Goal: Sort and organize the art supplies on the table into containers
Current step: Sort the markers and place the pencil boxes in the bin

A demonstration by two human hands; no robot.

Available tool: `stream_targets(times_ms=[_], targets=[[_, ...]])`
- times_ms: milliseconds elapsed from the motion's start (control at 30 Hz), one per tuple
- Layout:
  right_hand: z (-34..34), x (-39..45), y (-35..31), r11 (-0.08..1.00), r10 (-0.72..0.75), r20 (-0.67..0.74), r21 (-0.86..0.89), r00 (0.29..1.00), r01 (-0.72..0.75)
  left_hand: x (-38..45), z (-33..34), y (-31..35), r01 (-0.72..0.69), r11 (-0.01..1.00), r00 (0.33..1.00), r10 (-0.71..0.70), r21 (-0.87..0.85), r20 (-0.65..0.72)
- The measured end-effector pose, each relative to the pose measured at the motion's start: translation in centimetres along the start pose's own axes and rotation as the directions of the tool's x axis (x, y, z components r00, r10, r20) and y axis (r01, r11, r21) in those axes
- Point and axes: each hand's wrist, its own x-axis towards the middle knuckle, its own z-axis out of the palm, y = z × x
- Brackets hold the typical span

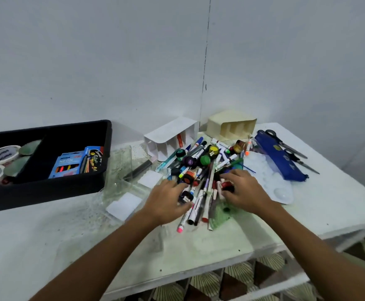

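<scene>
With our left hand (168,197) and right hand (241,190) resting loosely curled on the heap of markers and paint pots (203,170) mid-table, gripping nothing clearly, we should lift one kind at a time toward the white divided holder (168,137).

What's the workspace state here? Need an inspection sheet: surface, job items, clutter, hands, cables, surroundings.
Surface: white table, speckled and green-stained near the front.
Job's things: mixed pile of markers, pens and small paint pots at centre; black tray left, holding round tubs and colour packs; white divided holder and cream divided holder on their sides behind the pile.
Clutter: clear plastic boxes, blue pouch, scissors, white palette.
Hands: left hand and right hand both on the pile; grips blurred.
Cables: nothing seen.
Surroundings: white walls, patterned floor below.
</scene>
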Motion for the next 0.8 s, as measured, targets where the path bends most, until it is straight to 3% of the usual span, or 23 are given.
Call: stream_targets(times_ms=[200,400,600,800], targets=[[1.3,-0.7,1.0,0.999,0.053,-0.026,-0.011,0.998,-0.053,1.7,1.2,1.3,0.074,0.997,0.997,-0.074,-0.005,-0.003],[2.0,-0.4,1.0,0.993,0.092,-0.119,0.082,0.989,-0.083,1.2,0.9,1.4,0.094,0.979,0.994,-0.101,-0.18,-0.033],[0.8,-0.7,-1.1,0.935,0.048,-0.24,0.353,0.97,0.041,-0.2,-1.9,0.8,0.089,0.92,0.983,-0.143,-0.381,-0.114],[1.2,-0.3,-8.2,0.797,-0.059,-0.169,0.585,0.984,0.149,-4.5,-4.3,-2.8,0.11,0.886,0.974,-0.186,-0.451,-0.129]])
